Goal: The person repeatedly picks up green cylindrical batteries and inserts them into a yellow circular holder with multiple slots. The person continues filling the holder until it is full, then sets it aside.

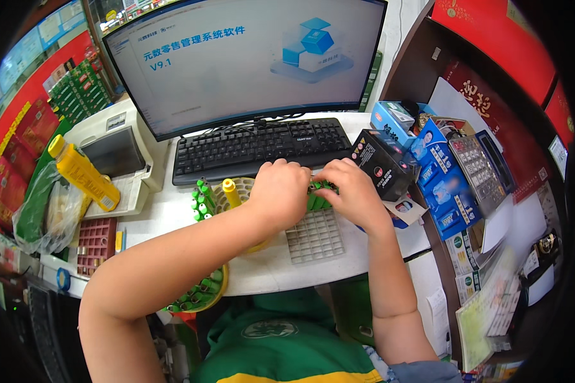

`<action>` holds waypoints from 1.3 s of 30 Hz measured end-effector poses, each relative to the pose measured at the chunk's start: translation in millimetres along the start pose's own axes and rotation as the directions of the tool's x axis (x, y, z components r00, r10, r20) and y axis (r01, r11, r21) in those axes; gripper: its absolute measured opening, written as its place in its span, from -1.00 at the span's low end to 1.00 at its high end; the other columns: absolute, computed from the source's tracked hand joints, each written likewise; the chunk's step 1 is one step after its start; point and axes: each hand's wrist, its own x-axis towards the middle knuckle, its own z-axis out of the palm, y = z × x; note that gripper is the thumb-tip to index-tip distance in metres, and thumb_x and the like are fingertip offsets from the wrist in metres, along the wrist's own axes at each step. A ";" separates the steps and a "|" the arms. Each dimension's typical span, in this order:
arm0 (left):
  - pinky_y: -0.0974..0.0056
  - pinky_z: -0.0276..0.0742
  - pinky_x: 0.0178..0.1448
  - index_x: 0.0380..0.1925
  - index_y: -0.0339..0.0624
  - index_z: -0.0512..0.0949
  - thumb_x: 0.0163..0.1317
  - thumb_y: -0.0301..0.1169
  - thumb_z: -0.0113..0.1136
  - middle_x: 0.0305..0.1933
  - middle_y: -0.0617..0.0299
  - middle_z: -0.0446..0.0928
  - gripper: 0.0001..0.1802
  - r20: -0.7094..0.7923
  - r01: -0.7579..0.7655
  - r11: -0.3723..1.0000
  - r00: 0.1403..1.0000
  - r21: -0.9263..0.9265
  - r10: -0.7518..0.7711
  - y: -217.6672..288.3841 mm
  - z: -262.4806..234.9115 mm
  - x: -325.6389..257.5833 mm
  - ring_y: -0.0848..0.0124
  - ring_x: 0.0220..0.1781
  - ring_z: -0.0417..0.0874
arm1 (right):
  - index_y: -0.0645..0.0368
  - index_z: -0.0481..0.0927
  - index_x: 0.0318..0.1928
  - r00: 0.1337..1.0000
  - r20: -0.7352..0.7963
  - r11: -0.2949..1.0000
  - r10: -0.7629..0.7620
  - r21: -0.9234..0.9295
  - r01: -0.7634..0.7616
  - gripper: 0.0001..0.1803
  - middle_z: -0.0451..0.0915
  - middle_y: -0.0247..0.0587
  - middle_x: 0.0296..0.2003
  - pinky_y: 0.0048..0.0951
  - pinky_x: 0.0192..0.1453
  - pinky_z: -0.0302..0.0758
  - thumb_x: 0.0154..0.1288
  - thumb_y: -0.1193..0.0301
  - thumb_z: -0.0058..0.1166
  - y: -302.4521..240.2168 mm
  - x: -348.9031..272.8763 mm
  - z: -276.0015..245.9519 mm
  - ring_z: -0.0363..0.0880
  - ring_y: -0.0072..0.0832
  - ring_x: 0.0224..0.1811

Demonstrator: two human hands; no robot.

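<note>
A pale grid tray (316, 239) lies on the white desk in front of the keyboard. Several green lighter-like sticks (318, 199) stand in its far part. Over the tray's far left edge, my left hand (281, 195) is closed with its fingertips turned away; whatever they hold is hidden. My right hand (350, 191) bends its fingers and thumb around the green sticks at the far right side, but which one it grips cannot be made out. Left of my left hand, a yellow capped tube (230, 193) stands by a beige perforated basket (243, 186) and a cluster of green sticks (202, 199).
Beneath my left forearm, a round yellow-rimmed container (225, 281) holds more green sticks. A black keyboard (255, 148) and monitor (249, 70) stand behind. Boxes (384, 167) and a calculator (478, 172) crowd the right; a yellow bottle (86, 172) and red grid tray (97, 242) are left.
</note>
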 end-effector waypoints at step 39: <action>0.28 0.38 -0.27 -0.30 -0.13 0.70 -0.20 -0.50 0.48 -0.39 0.23 0.45 -0.66 -0.300 0.012 0.862 0.935 -0.507 -0.189 -84.1 -77.9 -217.3 0.29 -0.35 0.44 | 0.18 0.66 -0.32 0.871 -0.016 0.694 -0.491 0.597 0.402 -0.82 0.68 -0.25 -0.35 -0.40 -0.26 0.61 -0.01 0.55 0.34 -168.7 35.7 64.2 0.68 -0.34 -0.33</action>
